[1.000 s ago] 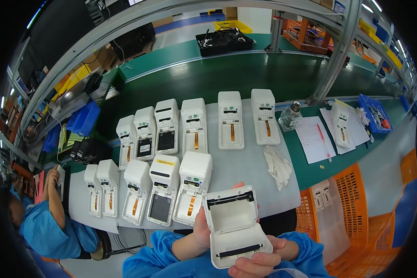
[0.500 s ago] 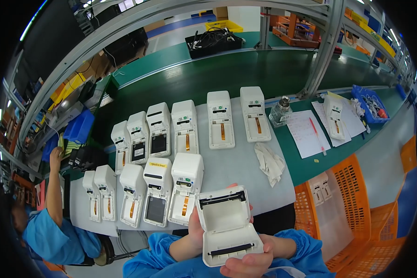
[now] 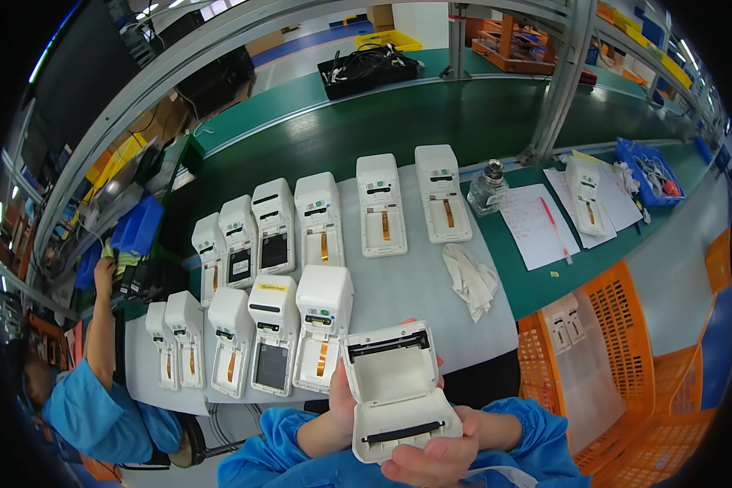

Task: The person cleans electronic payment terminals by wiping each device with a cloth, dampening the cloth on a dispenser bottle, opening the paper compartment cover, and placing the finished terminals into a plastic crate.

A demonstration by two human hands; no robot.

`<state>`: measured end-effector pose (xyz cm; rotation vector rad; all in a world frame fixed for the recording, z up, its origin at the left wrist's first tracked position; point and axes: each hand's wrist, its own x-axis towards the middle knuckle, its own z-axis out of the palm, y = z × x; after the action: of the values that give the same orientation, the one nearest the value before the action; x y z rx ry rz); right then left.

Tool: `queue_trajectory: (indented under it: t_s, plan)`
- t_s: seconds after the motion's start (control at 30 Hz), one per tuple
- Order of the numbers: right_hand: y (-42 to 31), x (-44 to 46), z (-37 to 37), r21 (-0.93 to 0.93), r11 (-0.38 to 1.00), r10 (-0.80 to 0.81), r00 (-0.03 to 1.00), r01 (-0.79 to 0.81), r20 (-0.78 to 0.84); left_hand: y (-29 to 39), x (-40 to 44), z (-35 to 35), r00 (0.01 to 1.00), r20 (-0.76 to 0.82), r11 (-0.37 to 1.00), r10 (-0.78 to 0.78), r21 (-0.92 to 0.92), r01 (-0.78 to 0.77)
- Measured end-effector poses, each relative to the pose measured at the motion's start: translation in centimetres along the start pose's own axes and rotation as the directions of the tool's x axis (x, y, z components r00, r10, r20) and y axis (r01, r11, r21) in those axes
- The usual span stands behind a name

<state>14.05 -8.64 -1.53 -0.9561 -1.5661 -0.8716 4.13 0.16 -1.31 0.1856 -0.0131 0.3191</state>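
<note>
An opened white plastic housing (image 3: 392,376) with black bars across its two halves is held low in front of me, over the near table edge. My left hand (image 3: 342,400) grips its left side, the fingers partly hidden behind it. The fingers of my right hand (image 3: 439,457) wrap round its lower right corner. Just left of it stands a white device (image 3: 324,325) with an orange ribbon strip. More white devices stand in two rows, among them one with a yellow label (image 3: 274,333). A crumpled white cloth (image 3: 470,281) lies to the right.
A glass bottle (image 3: 489,189), papers with a red pen (image 3: 555,222) and a blue bin (image 3: 652,175) are at the right. Orange crates (image 3: 618,342) stand below the table's right side. At the left a co-worker in blue (image 3: 98,415) reaches toward a black object. A metal post (image 3: 563,89) rises behind.
The view has shifted, so the table's things appear further left. The co-worker's arm has stretched forward from the table edge. Both my hands still hold the open housing.
</note>
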Motion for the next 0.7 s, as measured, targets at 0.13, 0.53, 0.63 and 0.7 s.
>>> queue_trajectory:
  t_s: [0.13,0.53,0.63,0.7]
  plan:
    - [-0.3,1.9,-0.6,-0.189,0.956,0.268,0.931,-0.225,0.248,0.9,-0.1,0.9,0.999,-0.024,0.97,-0.022,0.243,0.027]
    - [3.8,3.1,-3.2,0.132,0.852,0.464,0.847,-0.507,0.258,2.1,2.1,0.7,0.966,-0.126,0.583,0.226,0.812,-0.03]
    - [4.9,-0.4,-4.4,0.376,0.517,0.721,0.628,-0.769,0.294,1.9,3.6,0.8,0.943,-0.086,0.329,0.321,0.944,-0.026]
    - [5.4,-3.4,-5.4,0.59,-0.051,0.827,0.297,-0.806,0.477,1.9,4.8,1.0,0.922,-0.02,0.097,0.386,0.995,-0.019]
